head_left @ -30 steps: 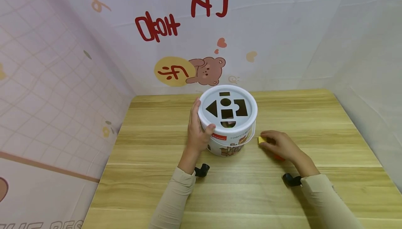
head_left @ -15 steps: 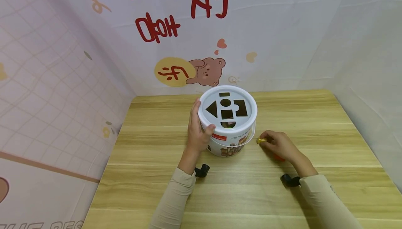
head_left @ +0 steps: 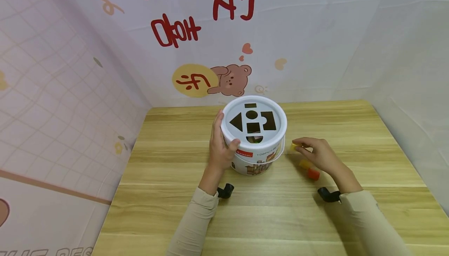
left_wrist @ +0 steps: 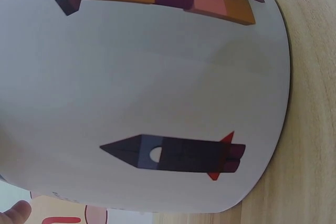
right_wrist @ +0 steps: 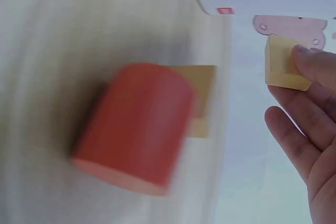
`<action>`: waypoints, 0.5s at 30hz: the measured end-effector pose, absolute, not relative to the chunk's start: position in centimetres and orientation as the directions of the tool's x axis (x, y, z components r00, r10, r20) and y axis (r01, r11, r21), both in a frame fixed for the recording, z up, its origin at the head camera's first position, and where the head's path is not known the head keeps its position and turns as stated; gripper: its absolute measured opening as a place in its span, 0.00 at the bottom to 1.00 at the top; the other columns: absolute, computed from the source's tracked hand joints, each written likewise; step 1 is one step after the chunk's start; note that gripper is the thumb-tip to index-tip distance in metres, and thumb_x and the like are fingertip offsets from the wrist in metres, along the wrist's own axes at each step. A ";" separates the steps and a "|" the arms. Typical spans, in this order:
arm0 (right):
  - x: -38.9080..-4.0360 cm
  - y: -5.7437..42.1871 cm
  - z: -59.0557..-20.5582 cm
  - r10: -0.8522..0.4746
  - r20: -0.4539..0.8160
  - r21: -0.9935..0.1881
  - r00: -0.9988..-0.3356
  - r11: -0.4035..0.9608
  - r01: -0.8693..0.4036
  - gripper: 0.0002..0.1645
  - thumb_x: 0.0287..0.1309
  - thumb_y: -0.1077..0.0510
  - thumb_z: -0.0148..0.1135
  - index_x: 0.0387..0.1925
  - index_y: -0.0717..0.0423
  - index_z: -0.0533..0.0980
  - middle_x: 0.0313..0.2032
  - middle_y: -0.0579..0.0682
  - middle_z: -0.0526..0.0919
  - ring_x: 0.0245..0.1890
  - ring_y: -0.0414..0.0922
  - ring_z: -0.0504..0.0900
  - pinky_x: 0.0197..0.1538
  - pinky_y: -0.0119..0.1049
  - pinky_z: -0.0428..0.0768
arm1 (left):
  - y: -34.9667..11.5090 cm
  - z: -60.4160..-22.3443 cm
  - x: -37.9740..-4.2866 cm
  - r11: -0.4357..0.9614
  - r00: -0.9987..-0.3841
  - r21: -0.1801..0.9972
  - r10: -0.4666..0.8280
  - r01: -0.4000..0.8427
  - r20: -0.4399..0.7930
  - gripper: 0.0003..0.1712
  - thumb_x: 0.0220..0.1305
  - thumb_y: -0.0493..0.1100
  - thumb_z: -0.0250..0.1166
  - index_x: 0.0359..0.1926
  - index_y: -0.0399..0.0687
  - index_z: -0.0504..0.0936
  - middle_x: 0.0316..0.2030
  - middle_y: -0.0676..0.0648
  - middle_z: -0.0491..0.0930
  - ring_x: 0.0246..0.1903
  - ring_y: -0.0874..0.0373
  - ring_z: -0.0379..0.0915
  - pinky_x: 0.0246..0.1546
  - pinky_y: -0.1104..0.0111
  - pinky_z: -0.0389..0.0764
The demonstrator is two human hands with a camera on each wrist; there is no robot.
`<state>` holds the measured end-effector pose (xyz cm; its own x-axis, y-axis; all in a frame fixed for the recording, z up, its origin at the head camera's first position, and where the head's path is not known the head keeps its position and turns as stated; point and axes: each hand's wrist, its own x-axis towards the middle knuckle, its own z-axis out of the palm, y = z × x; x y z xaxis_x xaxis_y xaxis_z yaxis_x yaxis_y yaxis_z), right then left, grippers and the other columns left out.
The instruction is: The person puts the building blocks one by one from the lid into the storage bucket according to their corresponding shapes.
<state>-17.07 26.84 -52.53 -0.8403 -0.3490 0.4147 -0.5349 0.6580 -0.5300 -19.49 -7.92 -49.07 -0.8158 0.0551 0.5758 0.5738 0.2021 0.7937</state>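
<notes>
A white bucket [head_left: 257,168] with a grey lid [head_left: 231,110] stands upright on the table; the lid has several shaped holes. My left hand [head_left: 221,150] grips its left side, thumb at the front rim and fingers along the edge. The bucket's printed wall [left_wrist: 157,82] fills the left wrist view. To the right of the bucket, my right hand [head_left: 320,154] pinches a small yellow block [right_wrist: 283,59] between thumb and fingers. Below that hand lie a red block [head_left: 313,174] with a rounded top and a second yellow block [head_left: 304,164], overlapping in the right wrist view.
The wooden table [head_left: 168,209] runs back to a white printed cloth [head_left: 315,34], with further cloth at both sides. A thin white handle [head_left: 283,149] hangs at the bucket's right. Black curved pieces [head_left: 224,191] sit at both wrists.
My right hand has lifted the pinched yellow block slightly up and away from me, uncovering the other yellow block and more of the red one. The left hand and bucket stay put.
</notes>
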 end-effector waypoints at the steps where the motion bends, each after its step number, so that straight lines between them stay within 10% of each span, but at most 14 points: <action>1: -17.2 26.9 -52.2 -0.351 0.422 -0.525 -0.836 0.657 -0.541 0.17 0.57 0.73 0.74 0.49 0.63 0.87 0.43 0.53 0.92 0.42 0.52 0.89 0.43 0.22 0.81 | -7.9 -49.0 -19.5 0.203 -0.816 0.794 0.055 0.573 0.575 0.62 0.61 0.84 0.55 0.81 0.48 0.57 0.80 0.41 0.56 0.75 0.50 0.60 0.74 0.48 0.64; 15: -18.5 26.5 -48.2 -0.378 0.490 -0.460 -0.785 0.653 -0.602 0.18 0.54 0.75 0.75 0.48 0.64 0.87 0.43 0.53 0.92 0.43 0.55 0.90 0.50 0.14 0.73 | -7.9 -49.0 -19.5 0.208 -0.813 0.790 0.053 0.577 0.580 0.60 0.62 0.82 0.56 0.81 0.48 0.58 0.80 0.39 0.56 0.76 0.49 0.58 0.75 0.46 0.62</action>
